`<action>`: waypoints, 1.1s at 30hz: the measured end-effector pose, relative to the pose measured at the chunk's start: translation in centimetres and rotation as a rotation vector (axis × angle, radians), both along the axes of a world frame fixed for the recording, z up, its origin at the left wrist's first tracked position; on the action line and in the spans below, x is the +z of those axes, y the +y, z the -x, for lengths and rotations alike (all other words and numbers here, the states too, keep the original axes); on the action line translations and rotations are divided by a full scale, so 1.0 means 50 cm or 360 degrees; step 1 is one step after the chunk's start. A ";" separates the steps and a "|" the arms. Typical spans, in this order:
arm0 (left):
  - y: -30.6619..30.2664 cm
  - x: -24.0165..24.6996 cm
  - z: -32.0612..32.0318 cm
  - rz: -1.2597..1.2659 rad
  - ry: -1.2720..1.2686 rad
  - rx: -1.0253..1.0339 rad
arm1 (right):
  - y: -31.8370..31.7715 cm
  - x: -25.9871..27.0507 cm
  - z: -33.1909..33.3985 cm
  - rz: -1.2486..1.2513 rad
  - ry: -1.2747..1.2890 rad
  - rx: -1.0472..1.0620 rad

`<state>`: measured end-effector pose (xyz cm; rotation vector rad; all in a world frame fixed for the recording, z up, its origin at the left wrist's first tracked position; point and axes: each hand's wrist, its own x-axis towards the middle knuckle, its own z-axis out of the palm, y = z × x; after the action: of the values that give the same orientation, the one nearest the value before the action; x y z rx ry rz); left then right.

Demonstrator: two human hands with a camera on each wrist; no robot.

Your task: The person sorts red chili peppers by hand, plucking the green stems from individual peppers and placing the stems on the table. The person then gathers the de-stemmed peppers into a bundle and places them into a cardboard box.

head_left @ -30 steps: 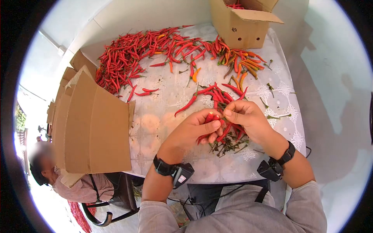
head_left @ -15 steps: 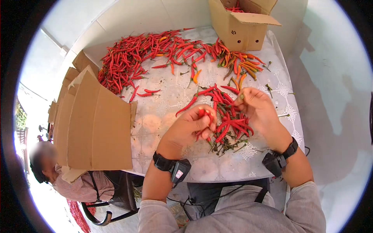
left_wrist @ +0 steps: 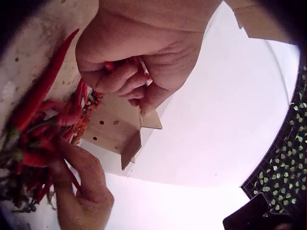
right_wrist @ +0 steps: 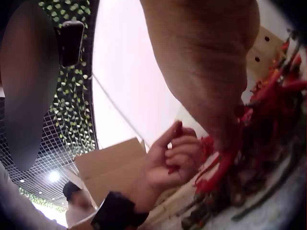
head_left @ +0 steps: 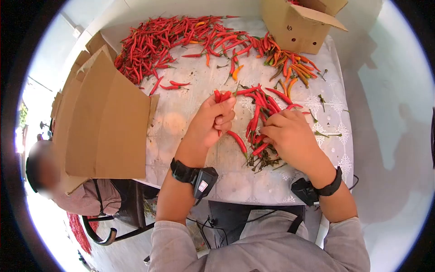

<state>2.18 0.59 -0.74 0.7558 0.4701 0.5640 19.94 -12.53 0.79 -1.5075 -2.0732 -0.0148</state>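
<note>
In the head view my left hand point(head_left: 210, 119) is curled round a few red chilies point(head_left: 223, 96), whose ends stick out above the thumb. My right hand point(head_left: 292, 138) is over the near pile of red chilies point(head_left: 257, 113), its fingertips down among them beside dark green stems point(head_left: 265, 162). The left wrist view shows the left fingers point(left_wrist: 125, 79) folded over red chilies, and the right hand point(left_wrist: 85, 191) with its fingers at the pile. What the right fingertips touch is partly hidden; in the right wrist view they meet red chilies point(right_wrist: 225, 167).
A large heap of red chilies point(head_left: 149, 47) lies along the table's far left, with orange and green ones point(head_left: 299, 68) at the far right. One cardboard box point(head_left: 108, 122) stands left, another point(head_left: 294, 34) at the back. A person point(head_left: 77, 195) sits at left.
My left hand has moved up and away from the pile with its chilies. My right hand, earlier raised beside the pile with pinched fingers, has come down onto it. The head view has shifted.
</note>
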 end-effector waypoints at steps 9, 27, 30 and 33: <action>0.020 0.003 0.014 0.0047 -0.0096 0.0134 | 0.012 -0.004 -0.018 0.0010 0.0459 -0.0258; 0.032 -0.003 0.018 0.0097 -0.0134 0.0163 | 0.002 -0.009 0.009 0.0430 0.0112 0.0068; 0.032 0.000 0.020 0.0097 -0.0136 0.0150 | 0.013 -0.008 -0.006 0.0236 0.0330 0.0000; 0.034 0.001 0.021 0.0078 -0.0151 0.0127 | 0.008 -0.006 -0.021 0.0187 0.0898 -0.0182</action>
<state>1.11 2.30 -0.68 0.6626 0.4262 0.6579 20.99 -12.14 0.47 -1.4830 -1.5571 0.4446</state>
